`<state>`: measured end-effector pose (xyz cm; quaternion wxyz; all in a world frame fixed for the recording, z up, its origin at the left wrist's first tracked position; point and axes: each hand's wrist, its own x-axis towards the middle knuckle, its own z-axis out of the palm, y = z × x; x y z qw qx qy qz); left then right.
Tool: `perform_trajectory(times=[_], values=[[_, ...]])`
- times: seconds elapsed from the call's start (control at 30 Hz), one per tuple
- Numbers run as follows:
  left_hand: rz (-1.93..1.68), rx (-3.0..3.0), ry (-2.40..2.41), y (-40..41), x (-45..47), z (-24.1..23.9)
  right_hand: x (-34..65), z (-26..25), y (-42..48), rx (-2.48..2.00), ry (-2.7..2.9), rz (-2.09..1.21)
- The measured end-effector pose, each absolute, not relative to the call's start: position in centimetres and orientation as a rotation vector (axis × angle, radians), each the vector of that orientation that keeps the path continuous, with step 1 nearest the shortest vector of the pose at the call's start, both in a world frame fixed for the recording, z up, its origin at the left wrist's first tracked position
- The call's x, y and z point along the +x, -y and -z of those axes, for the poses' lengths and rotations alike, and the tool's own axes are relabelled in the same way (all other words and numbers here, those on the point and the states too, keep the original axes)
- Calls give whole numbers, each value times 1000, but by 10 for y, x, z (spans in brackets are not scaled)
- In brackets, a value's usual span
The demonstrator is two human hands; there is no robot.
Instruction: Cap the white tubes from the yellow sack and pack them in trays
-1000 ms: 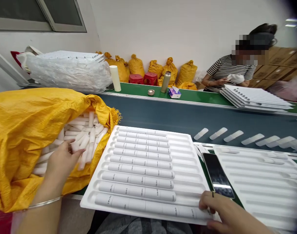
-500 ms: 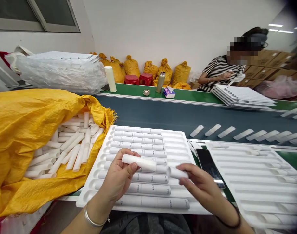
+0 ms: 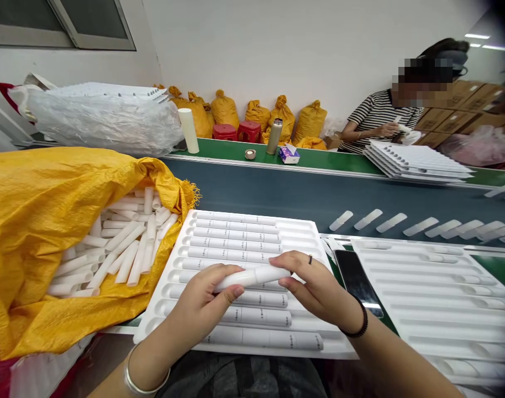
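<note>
My left hand (image 3: pixel 200 304) is closed around one end of a slim white tube (image 3: pixel 242 278), held level at chest height. At its other end, the fingers of my right hand (image 3: pixel 319 284) grip a wider white cap (image 3: pixel 272 273), which sits over the tube's end. Both hands are above a white moulded tray (image 3: pixel 298 228). Long white tubes with small dark print (image 3: pixel 256 317) lie in rows in its grooves, partly hidden by my hands.
At left, a yellow woven sack (image 3: pixel 41 188) gapes with many loose white tubes (image 3: pixel 128 237). A phone (image 3: pixel 357 279) lies between the tray and a second tray (image 3: pixel 395 287). Capped tubes rest on the dark conveyor belt (image 3: pixel 244 185). Across it, a co-worker (image 3: pixel 385 119) handles something white beside stacked trays (image 3: pixel 414 160).
My right hand has brought the cap leftward onto the tube's end; the two pieces, apart before, are now joined. My left hand has stayed nearly in place.
</note>
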<state>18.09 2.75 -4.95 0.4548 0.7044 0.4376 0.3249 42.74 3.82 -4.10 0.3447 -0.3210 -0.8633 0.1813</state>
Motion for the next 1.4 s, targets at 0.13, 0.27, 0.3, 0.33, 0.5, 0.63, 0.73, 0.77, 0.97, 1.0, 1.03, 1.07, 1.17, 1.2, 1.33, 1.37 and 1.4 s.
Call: perform_trajectory(times=[0.13, 0.27, 0.3, 0.33, 0.5, 0.63, 0.73, 0.77, 0.97, 1.0, 1.03, 1.07, 1.17, 1.2, 1.33, 1.37, 1.4], values=[[-875, 1922, -1075, -27, 184, 49, 425, 40, -38, -852, 2233, -524], [-936, 1892, -1069, -20, 189, 49, 418, 38, -28, -803, 2213, -490], [-919, 1877, -1067, -19, 191, 50, 415, 39, -26, -795, 2229, -484], [-887, 1877, -1060, -18, 193, 50, 413, 41, -26, -797, 2263, -470], [-742, 2028, -1323, -48, 163, 57, 434, 65, -76, -1331, 2391, -174], [-550, 1988, -2302, -105, 75, 64, 499, 83, -152, -2207, 1831, -97], [-387, 1911, -2395, -132, 13, 67, 541, 94, -185, -2473, 1653, -217], [-365, 1905, -2368, -136, 0, 68, 549, 97, -190, -2515, 1644, -271], [-496, 2002, -2189, -132, 3, 72, 544, 79, -160, -2598, 1683, -420], [-553, 2028, -2138, -127, 13, 73, 535, 72, -142, -2550, 1728, -447], [-603, 2052, -2086, -122, 24, 74, 524, 67, -120, -2477, 1808, -501], [-662, 2071, -2026, -115, 35, 75, 511, 63, -95, -2356, 1914, -587], [-907, 2111, -1769, -92, 70, 76, 474, 66, -19, -1708, 2504, -1059], [-988, 2113, -1674, -85, 80, 76, 464, 71, 1, -1648, 2591, -1026], [-1224, 1834, -1468, -62, 113, 73, 453, 91, 41, -1606, 2733, -690], [-1278, 1674, -1415, -57, 119, 72, 455, 92, 43, -1591, 2742, -634], [-1329, 1502, -1339, -54, 125, 72, 458, 91, 42, -1579, 2742, -593]])
